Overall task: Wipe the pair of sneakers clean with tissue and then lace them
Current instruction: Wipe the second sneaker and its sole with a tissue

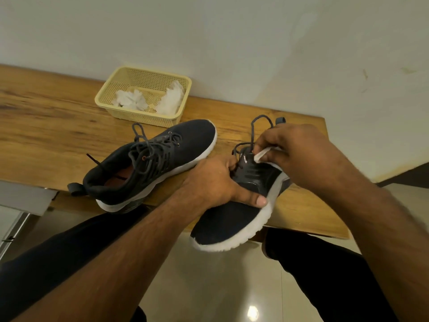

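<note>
Head view: left hand [216,180] grips sneaker [232,219].

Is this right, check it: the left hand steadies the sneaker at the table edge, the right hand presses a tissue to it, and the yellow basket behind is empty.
Wrong on the basket. The head view shows the yellow basket holding crumpled tissues. The rest stands: the left hand steadies the sneaker at the table edge, and the right hand presses a tissue to it.

Head-worn camera, looking steeply down, close over table [46,126]
</note>
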